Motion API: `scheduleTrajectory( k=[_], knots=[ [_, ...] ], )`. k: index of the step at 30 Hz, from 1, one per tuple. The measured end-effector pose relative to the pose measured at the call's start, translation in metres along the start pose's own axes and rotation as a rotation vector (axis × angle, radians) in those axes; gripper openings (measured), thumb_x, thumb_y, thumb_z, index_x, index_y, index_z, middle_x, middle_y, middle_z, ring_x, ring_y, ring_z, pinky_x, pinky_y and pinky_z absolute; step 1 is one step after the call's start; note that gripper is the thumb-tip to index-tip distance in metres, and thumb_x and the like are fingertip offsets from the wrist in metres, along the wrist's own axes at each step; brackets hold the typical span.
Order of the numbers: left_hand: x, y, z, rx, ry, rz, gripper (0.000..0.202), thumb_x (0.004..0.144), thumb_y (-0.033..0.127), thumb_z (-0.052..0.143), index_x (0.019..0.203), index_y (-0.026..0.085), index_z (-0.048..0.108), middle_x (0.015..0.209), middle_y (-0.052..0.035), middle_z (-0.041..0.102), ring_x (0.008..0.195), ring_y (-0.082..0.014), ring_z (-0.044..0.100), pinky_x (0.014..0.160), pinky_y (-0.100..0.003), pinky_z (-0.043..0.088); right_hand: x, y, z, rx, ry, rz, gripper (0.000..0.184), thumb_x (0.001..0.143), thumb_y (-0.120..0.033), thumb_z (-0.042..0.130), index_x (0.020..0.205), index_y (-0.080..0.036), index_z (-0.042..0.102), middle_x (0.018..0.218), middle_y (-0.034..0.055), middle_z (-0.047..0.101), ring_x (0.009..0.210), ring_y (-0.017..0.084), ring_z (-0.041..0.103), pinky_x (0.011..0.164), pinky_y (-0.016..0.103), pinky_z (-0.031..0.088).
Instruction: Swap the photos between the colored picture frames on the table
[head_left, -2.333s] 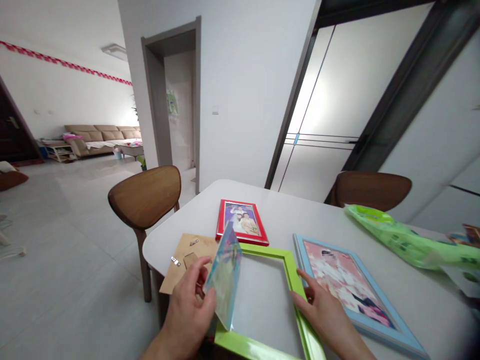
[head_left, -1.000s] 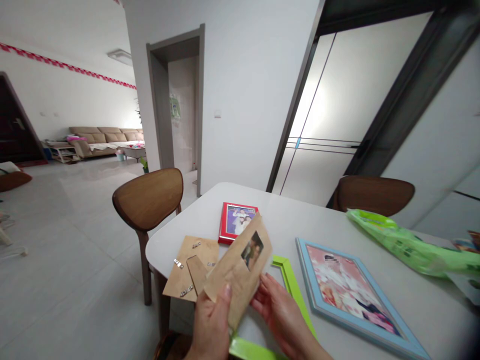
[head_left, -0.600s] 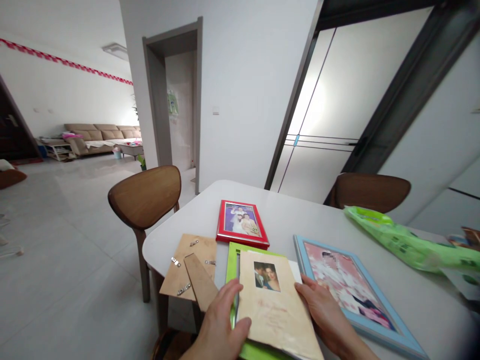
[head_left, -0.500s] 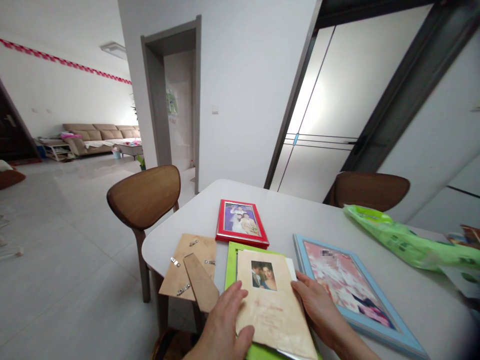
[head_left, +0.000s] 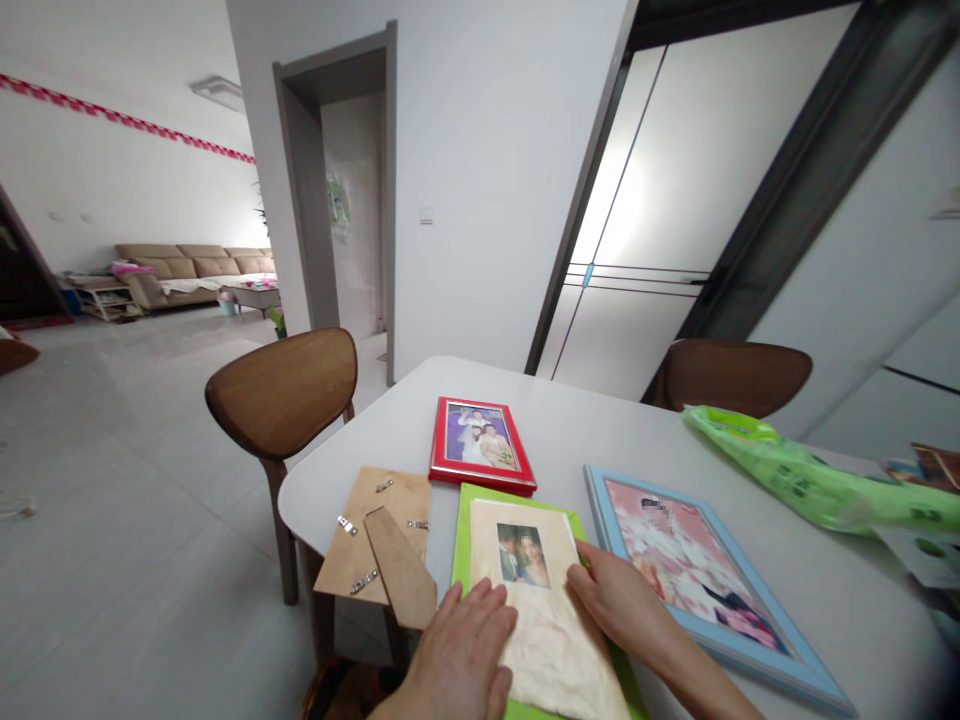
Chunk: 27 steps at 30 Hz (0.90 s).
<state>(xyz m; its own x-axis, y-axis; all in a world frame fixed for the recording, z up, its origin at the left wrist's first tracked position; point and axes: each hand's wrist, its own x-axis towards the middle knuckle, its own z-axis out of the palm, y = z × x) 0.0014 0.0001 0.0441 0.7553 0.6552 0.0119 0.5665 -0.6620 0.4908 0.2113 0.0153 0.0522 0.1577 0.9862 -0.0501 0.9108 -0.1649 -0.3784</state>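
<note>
A cream printed sheet with a small photo of a couple lies over a lime-green picture frame. Flat on the sheet's left side rests my left hand, its fingers stretched out. My right hand has its fingers curled at the sheet's right edge; their undersides are hidden. Left of the green frame is a wooden backing board with metal clips and a stand leg, overhanging the table edge. A red picture frame stands just beyond, and a light blue picture frame lies to the right.
A white table carries everything. Green plastic packaging lies at its right side. One wooden chair stands at the left, another chair behind the far edge.
The cream sheet has settled flatter and squarer within the green frame. My left hand has slid onto the sheet and flattened; my right hand has shifted slightly left along its edge.
</note>
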Motion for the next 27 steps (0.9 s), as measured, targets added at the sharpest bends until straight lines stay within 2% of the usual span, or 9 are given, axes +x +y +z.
scheduleTrajectory(
  k=[4, 8, 14, 17, 20, 24, 27],
  knots=[
    [0.002, 0.0, 0.002, -0.011, 0.022, 0.023, 0.043, 0.074, 0.014, 0.04, 0.117, 0.018, 0.041, 0.13, -0.0037, 0.038, 0.122, -0.0183, 0.027, 0.101, -0.042, 0.018, -0.007, 0.003, 0.002, -0.124, 0.016, -0.005, 0.03, 0.074, -0.02, 0.029, 0.081, -0.014, 0.058, 0.077, 0.0117, 0.065, 0.07, 0.021, 0.06, 0.057, 0.025, 0.033],
    [0.004, 0.004, 0.0, -0.013, -0.004, 0.01, 0.04, 0.077, 0.014, 0.036, 0.117, 0.018, 0.042, 0.129, -0.0031, 0.039, 0.122, -0.0182, 0.027, 0.101, -0.043, 0.016, -0.013, 0.003, 0.004, -0.173, 0.043, 0.006, 0.028, 0.074, -0.02, 0.031, 0.078, -0.014, 0.058, 0.075, 0.0126, 0.066, 0.067, 0.021, 0.06, 0.056, 0.026, 0.033],
    [0.005, 0.01, -0.01, -0.05, -0.037, -0.04, 0.054, 0.071, 0.022, 0.048, 0.123, 0.014, 0.036, 0.136, -0.0082, 0.025, 0.125, -0.0202, 0.016, 0.103, -0.04, 0.011, -0.021, 0.002, 0.001, -0.054, 0.035, 0.011, 0.031, 0.074, -0.024, 0.034, 0.086, -0.015, 0.061, 0.079, 0.011, 0.067, 0.068, 0.019, 0.061, 0.059, 0.024, 0.037],
    [0.006, 0.01, -0.011, -0.053, -0.04, -0.05, 0.057, 0.071, 0.026, 0.05, 0.124, 0.014, 0.034, 0.137, -0.0086, 0.022, 0.126, -0.0204, 0.013, 0.103, -0.04, 0.008, -0.024, 0.001, -0.002, -0.029, 0.034, 0.038, 0.034, 0.073, -0.029, 0.035, 0.088, -0.014, 0.062, 0.077, 0.0108, 0.067, 0.066, 0.02, 0.06, 0.059, 0.025, 0.038],
    [0.007, 0.009, -0.008, -0.054, -0.016, -0.116, 0.063, 0.071, 0.03, 0.052, 0.127, 0.014, 0.03, 0.138, -0.0106, 0.015, 0.126, -0.022, 0.008, 0.102, -0.041, 0.008, -0.026, 0.001, -0.004, 0.028, 0.025, 0.055, 0.037, 0.072, -0.033, 0.037, 0.089, -0.013, 0.062, 0.074, 0.0094, 0.067, 0.065, 0.02, 0.06, 0.056, 0.025, 0.037],
    [0.008, 0.006, -0.004, -0.081, 0.024, -0.107, 0.063, 0.073, 0.04, 0.051, 0.127, 0.017, 0.03, 0.138, -0.0109, 0.016, 0.126, -0.0219, 0.008, 0.102, -0.041, 0.007, -0.029, 0.005, -0.003, 0.085, 0.023, 0.067, 0.035, 0.071, -0.035, 0.037, 0.084, -0.014, 0.063, 0.068, 0.0069, 0.066, 0.062, 0.019, 0.059, 0.054, 0.025, 0.036],
    [0.008, 0.006, -0.003, -0.073, 0.025, -0.092, 0.062, 0.073, 0.039, 0.051, 0.127, 0.017, 0.03, 0.138, -0.0103, 0.018, 0.126, -0.0213, 0.009, 0.102, -0.041, 0.007, -0.03, 0.007, -0.001, 0.093, 0.031, 0.09, 0.031, 0.071, -0.036, 0.038, 0.074, -0.016, 0.062, 0.065, 0.0057, 0.065, 0.061, 0.018, 0.058, 0.055, 0.025, 0.036]
  ],
)
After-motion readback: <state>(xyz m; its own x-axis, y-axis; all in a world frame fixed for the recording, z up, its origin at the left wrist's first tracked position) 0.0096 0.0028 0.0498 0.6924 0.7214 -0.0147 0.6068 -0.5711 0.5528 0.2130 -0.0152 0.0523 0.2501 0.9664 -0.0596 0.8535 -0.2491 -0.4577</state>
